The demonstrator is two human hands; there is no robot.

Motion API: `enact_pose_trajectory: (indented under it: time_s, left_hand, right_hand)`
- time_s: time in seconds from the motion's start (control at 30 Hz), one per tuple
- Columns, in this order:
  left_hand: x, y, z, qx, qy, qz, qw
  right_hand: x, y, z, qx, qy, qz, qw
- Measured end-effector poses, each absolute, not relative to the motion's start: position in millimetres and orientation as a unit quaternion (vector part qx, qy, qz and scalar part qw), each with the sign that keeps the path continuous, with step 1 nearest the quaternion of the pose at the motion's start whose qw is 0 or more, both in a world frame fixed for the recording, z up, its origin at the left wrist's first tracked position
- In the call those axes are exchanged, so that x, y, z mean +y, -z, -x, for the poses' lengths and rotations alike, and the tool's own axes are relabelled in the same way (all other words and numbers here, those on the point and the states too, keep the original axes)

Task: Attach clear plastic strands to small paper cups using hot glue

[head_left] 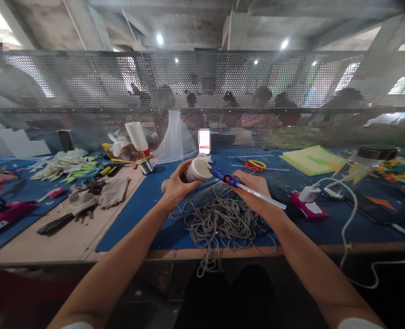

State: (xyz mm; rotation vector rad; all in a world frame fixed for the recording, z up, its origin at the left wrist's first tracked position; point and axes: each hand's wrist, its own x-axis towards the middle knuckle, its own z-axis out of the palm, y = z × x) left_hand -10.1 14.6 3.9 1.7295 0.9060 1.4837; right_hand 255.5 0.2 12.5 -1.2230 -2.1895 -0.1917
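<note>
We're holding a small white cup (198, 169) in our left hand (178, 183), fingers wrapped round it. Our right hand (253, 186) is gripping a blue glue gun (227, 178) w/ its tip touching the cup, above a grey cord pile (219, 221) on the blue mat (326, 228).

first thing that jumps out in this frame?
Dead centre, the left hand grips a small white cylindrical cup while the right hand points a blue glue gun with a translucent white stick at its rim. Just below them a tangled pile of grey cord sprawls over the blue mat and hangs off the table edge. Behind, a perforated metal screen spans the bench, with blurred people beyond.
</note>
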Motion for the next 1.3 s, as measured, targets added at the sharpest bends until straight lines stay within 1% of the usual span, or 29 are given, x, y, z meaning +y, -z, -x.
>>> enact_pose_trajectory:
  time_s: [0.4,0.7,1.0,1.3]
  left_hand:
    - [14.0,-4.3,9.2,0.357,-0.56,-0.674,0.323]
    - [12.2,0.0,5.9,0.361,-0.53,-0.666,0.382]
    - [11.6,-0.2,4.6,0.361,-0.529,-0.648,0.413]
    - [10.5,-3.9,6.8,0.37,-0.542,-0.647,0.388]
  right_hand:
    - [-0.1,-13.8,-255.1,-0.827,0.068,0.464,0.311]
    - [2.0,-11.1,-252.6,-0.813,0.081,0.469,0.334]
    - [0.4,-12.1,-254.5,-0.825,0.078,0.464,0.315]
    - [0.5,-11.0,-253.8,-0.819,0.085,0.466,0.323]
